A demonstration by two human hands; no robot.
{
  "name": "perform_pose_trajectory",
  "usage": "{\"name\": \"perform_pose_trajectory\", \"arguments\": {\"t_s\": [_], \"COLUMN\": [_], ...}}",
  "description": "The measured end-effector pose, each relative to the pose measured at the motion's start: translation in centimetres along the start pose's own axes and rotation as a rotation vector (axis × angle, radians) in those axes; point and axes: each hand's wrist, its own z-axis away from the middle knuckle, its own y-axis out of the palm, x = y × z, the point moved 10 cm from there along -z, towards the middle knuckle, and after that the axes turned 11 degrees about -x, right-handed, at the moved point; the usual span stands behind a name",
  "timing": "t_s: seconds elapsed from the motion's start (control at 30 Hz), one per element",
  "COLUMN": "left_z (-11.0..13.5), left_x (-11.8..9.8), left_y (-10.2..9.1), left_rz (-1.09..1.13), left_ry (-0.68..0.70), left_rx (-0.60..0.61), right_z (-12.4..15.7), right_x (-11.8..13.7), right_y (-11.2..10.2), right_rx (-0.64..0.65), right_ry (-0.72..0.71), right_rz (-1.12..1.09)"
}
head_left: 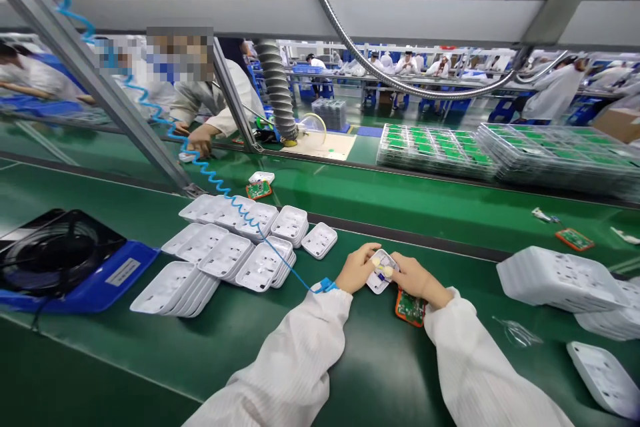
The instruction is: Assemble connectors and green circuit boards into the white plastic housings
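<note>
Between my two hands is a white plastic housing [381, 285] with small yellowish and blue parts inside it. My left hand [359, 268] grips its left edge, the thumb and fingers closed on it. On the other side my right hand [414, 276] closes on the right edge, its fingers over the inside of the housing. Just below the right hand a green circuit board [411, 310] with an orange border lies on the bench, partly covered by the hand. A blue wrist strap [325, 285] with a coiled cord circles my left wrist.
Stacks of white housings [225, 257] stand to the left, and more stacked housings [560, 277] to the right. A black fan [60, 250] sits on a blue base at far left. Beyond the bench edge, a green belt [345, 190] carries boards and trays [435, 150]. A co-worker's hand [201, 140] is across.
</note>
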Motion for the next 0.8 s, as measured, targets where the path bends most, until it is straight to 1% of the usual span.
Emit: {"name": "perform_pose_trajectory", "arguments": {"t_s": [0.03,0.1,0.17,0.27,0.4,0.8], "left_z": [0.0,0.2,0.3,0.4,0.4,0.4], "left_x": [0.0,-0.1,-0.6,-1.2,-1.4,-1.4], "left_y": [0.0,-0.1,-0.2,-0.4,-0.4,-0.5], "left_rz": [-0.006,-0.02,-0.049,-0.101,-0.12,-0.143], "left_ry": [-0.011,-0.02,0.002,0.049,0.062,0.063], "left_rx": [-0.007,-0.019,-0.034,-0.052,-0.049,-0.056], "right_z": [-0.1,-0.1,-0.1,0.3,0.9,1.0], "right_x": [-0.2,-0.4,-0.4,-0.1,0.2,0.2], "right_y": [0.2,0.3,0.3,0.1,0.0,-0.1], "right_rx": [0.021,0.022,-0.013,-0.085,-0.155,-0.172], "right_ry": [0.0,0.014,0.03,0.056,0.075,0.076], "right_rz": [-0.008,-0.007,0.023,0.135,0.271,0.28]}}
